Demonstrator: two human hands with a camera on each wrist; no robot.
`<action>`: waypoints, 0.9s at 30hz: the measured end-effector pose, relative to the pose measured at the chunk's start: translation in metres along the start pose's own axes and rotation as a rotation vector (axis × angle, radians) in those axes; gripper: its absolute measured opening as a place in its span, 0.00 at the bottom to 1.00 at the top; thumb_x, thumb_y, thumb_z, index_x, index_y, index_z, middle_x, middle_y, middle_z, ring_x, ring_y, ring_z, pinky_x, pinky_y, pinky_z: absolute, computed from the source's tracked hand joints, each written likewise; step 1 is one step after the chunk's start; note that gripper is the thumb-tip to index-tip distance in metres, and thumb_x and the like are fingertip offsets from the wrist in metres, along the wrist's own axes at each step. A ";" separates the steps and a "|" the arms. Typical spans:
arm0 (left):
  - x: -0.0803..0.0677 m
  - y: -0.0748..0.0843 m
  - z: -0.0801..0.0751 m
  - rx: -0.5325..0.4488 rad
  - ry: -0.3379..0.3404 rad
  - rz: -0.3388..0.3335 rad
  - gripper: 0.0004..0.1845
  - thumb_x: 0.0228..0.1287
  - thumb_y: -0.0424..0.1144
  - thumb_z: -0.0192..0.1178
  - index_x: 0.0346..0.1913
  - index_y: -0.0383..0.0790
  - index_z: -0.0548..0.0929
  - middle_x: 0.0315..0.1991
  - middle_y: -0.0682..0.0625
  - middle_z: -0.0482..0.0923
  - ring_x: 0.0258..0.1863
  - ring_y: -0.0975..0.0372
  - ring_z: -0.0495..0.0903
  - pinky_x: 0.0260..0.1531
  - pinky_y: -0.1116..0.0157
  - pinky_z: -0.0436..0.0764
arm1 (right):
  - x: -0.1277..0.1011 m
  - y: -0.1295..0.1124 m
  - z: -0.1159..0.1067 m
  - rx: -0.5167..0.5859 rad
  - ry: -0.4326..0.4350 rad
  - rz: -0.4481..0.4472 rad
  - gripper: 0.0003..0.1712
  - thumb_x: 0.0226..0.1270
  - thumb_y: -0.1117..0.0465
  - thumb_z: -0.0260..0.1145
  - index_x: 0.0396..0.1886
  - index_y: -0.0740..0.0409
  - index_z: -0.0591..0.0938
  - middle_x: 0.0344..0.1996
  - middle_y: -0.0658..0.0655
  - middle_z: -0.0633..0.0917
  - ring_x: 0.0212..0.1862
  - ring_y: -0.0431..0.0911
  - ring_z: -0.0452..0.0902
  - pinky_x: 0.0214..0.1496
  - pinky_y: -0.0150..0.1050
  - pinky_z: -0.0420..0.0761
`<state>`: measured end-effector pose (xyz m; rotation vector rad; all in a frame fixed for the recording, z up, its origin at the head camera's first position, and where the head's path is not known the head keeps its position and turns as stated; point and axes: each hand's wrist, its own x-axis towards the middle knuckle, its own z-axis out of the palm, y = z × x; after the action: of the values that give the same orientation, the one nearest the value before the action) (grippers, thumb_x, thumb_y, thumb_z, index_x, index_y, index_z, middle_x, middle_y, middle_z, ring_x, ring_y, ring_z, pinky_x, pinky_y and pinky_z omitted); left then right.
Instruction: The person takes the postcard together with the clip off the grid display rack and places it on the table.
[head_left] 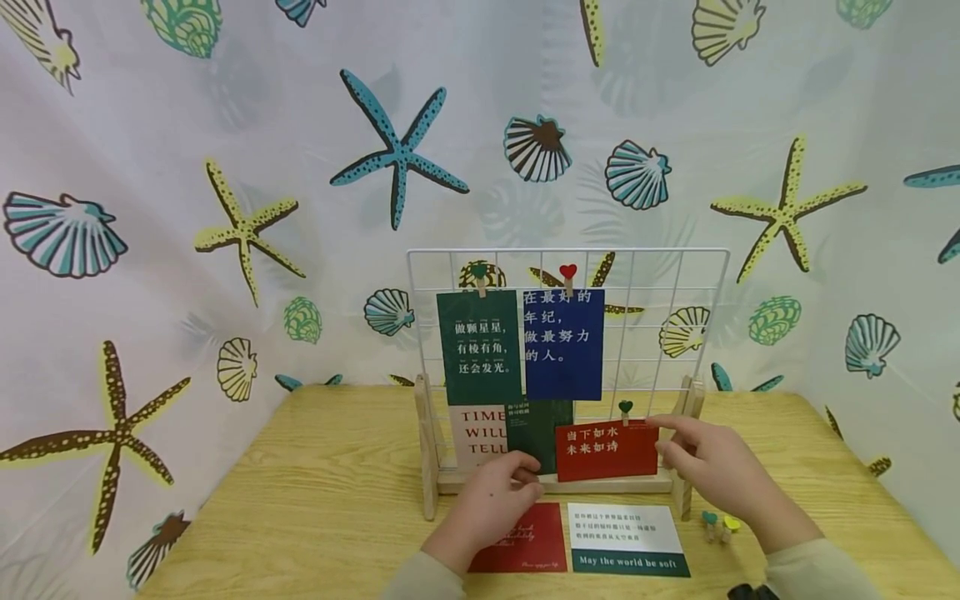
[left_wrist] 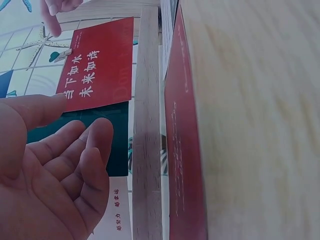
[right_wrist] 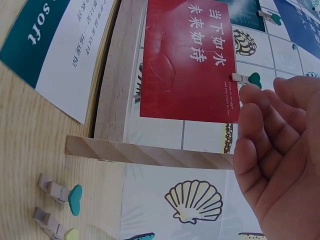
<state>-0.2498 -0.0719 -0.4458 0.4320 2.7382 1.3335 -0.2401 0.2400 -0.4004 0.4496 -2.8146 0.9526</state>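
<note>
Center frame: white wire grid (head_left: 697, 275) w/ clipped cards. Left hand (head_left: 487, 500) at red card's (head_left: 606, 450) lower-left corner, right hand (head_left: 705, 467) at its right edge. Two cards lie flat, lower center.

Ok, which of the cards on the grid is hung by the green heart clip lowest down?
The red card with white Chinese lettering, at the grid's bottom right between both hands. The other clipped cards, green and blue, hang from the top row.

Head view faces grid rack (head_left: 567, 333), wrist views close, sharing red card (left_wrist: 97, 62)
</note>
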 end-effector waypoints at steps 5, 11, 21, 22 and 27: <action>0.003 0.001 0.004 -0.019 -0.004 -0.007 0.14 0.69 0.42 0.65 0.54 0.44 0.83 0.42 0.57 0.81 0.46 0.58 0.81 0.52 0.51 0.79 | 0.002 -0.002 0.001 -0.009 0.019 -0.004 0.21 0.78 0.54 0.60 0.66 0.49 0.79 0.25 0.46 0.82 0.24 0.43 0.73 0.27 0.40 0.74; 0.007 0.002 0.008 -0.010 -0.006 -0.010 0.14 0.69 0.42 0.65 0.54 0.45 0.83 0.42 0.58 0.81 0.45 0.60 0.81 0.52 0.52 0.80 | 0.005 -0.007 0.000 -0.011 0.027 0.002 0.22 0.78 0.53 0.60 0.67 0.49 0.78 0.23 0.48 0.81 0.22 0.44 0.69 0.24 0.40 0.71; 0.013 0.009 0.011 -0.027 -0.015 -0.016 0.15 0.69 0.44 0.65 0.56 0.44 0.82 0.43 0.57 0.82 0.44 0.61 0.81 0.52 0.52 0.80 | 0.012 -0.008 0.002 -0.019 0.050 -0.003 0.23 0.78 0.54 0.61 0.69 0.50 0.77 0.23 0.44 0.81 0.20 0.44 0.67 0.22 0.39 0.69; 0.014 0.010 0.011 -0.024 -0.014 -0.021 0.16 0.69 0.44 0.65 0.56 0.45 0.82 0.43 0.57 0.82 0.43 0.62 0.81 0.52 0.52 0.79 | 0.012 -0.009 0.002 -0.020 0.052 -0.002 0.23 0.78 0.54 0.61 0.69 0.50 0.77 0.23 0.45 0.81 0.20 0.44 0.68 0.22 0.39 0.69; 0.017 0.012 0.013 -0.006 -0.007 -0.044 0.17 0.68 0.45 0.66 0.57 0.46 0.82 0.44 0.58 0.82 0.43 0.62 0.80 0.52 0.51 0.79 | 0.014 -0.010 0.004 -0.022 0.051 0.015 0.24 0.77 0.54 0.60 0.70 0.51 0.76 0.23 0.47 0.82 0.20 0.45 0.69 0.20 0.39 0.70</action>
<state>-0.2609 -0.0503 -0.4430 0.3729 2.7205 1.3277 -0.2507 0.2267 -0.3948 0.3963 -2.7842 0.9213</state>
